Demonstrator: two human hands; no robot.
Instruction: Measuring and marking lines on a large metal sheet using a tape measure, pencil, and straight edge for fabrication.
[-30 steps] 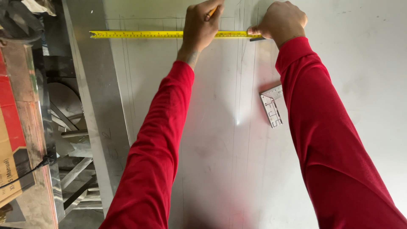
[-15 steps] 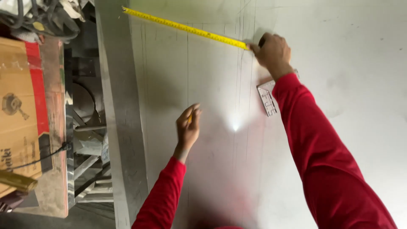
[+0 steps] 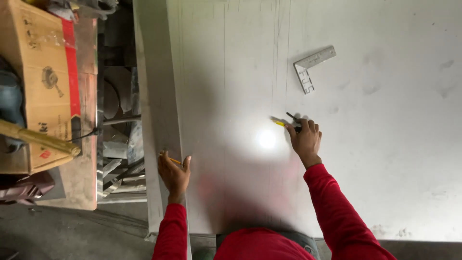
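Observation:
A large grey metal sheet (image 3: 365, 159) with faint drawn lines fills the view. My left hand (image 3: 173, 174) rests at the sheet's left edge, near its folded rim, and pinches a thin yellow pencil (image 3: 174, 160). My right hand (image 3: 304, 138) lies on the middle of the sheet, closed around a black tape measure (image 3: 294, 123). Only a short yellow stub of tape shows at its left. A bright spot of reflected light sits just left of that hand. Both sleeves are red.
A small steel try square (image 3: 310, 70) lies on the sheet beyond my right hand. Left of the sheet are a gap with scrap metal pieces (image 3: 120, 149), a cardboard box (image 3: 45, 72) and a wooden handle (image 3: 38, 137). The floor (image 3: 72, 236) lies below.
The tape that was stretched across the far end of the sheet has drawn back into its case. Both hands have come toward me, the left to the sheet's left edge.

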